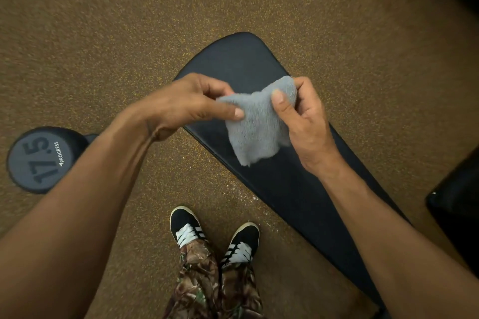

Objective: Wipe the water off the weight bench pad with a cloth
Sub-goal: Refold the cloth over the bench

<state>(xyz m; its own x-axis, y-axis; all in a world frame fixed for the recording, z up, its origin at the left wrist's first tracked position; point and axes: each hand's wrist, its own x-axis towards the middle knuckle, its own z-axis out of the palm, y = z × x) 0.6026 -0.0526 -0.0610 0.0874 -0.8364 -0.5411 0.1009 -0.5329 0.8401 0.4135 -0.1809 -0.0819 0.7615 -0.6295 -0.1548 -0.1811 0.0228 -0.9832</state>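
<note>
A grey terry cloth [256, 127] hangs in the air above the black weight bench pad [241, 62], which runs from the upper middle down to the lower right. My left hand [186, 103] pinches the cloth's left top edge between thumb and fingers. My right hand [303, 122] grips its right top corner, thumb on the front. The cloth's lower part hangs loose and does not visibly touch the pad. I cannot make out water on the pad.
A black dumbbell [39, 159] marked 17.5 lies on the brown speckled floor at the left. My two shoes [215, 238] stand beside the bench's near edge. A dark object [456, 204] sits at the right edge.
</note>
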